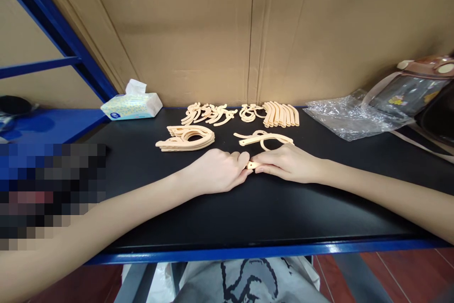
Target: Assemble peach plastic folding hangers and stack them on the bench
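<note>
My left hand (222, 170) and my right hand (291, 163) meet over the middle of the table. Between them is a small beige plastic hanger part (251, 165), pinched by the fingers of both hands; most of it is hidden. Just beyond my right hand lie a loose curved hanger arm (260, 140) and a ring-shaped piece partly under it. To the left, past my left hand, sits a stack of beige folding hangers (186, 143). Farther back are a loose pile of curved pieces (222, 115), a few hook pieces (246, 114) and a row of curved arms (280, 115).
The black tabletop (227, 218) has a blue front edge. A tissue pack (131, 106) stands at the back left. Crumpled clear plastic (349, 116) and a strapped bottle (407, 90) are at the right. Cardboard (198, 33) walls the back; a blue frame (60, 24) rises at left.
</note>
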Action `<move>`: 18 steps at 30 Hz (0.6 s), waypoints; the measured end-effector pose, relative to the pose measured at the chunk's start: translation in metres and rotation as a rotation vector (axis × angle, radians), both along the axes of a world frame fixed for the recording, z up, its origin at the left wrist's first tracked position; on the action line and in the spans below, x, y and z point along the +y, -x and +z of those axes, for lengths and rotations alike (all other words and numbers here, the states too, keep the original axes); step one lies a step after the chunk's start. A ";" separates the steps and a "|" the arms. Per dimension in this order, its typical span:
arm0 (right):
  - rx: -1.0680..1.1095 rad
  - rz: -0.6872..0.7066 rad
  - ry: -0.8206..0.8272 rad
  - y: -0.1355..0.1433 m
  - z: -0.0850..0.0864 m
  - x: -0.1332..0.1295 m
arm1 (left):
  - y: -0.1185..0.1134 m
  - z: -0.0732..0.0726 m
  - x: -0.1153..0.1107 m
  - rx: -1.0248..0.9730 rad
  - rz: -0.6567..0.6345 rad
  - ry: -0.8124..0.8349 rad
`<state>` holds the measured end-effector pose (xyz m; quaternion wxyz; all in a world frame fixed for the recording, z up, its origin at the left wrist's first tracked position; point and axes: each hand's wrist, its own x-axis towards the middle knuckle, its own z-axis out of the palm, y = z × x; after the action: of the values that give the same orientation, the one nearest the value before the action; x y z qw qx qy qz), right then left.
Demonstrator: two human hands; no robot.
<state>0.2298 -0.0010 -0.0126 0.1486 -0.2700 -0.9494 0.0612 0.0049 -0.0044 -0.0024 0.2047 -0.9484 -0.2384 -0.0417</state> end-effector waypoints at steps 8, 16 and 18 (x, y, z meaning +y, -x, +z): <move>0.023 -0.003 0.112 0.001 0.005 0.000 | 0.001 -0.002 0.001 -0.041 -0.033 -0.050; 0.013 0.005 0.114 0.003 0.006 0.000 | 0.003 -0.002 0.000 -0.054 -0.053 -0.094; 0.006 -0.006 0.117 0.003 0.006 0.000 | 0.003 -0.001 -0.001 -0.059 -0.057 -0.095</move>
<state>0.2269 -0.0013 -0.0064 0.1354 -0.2810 -0.9429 0.1170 0.0023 -0.0056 -0.0038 0.2412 -0.9424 -0.2149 -0.0866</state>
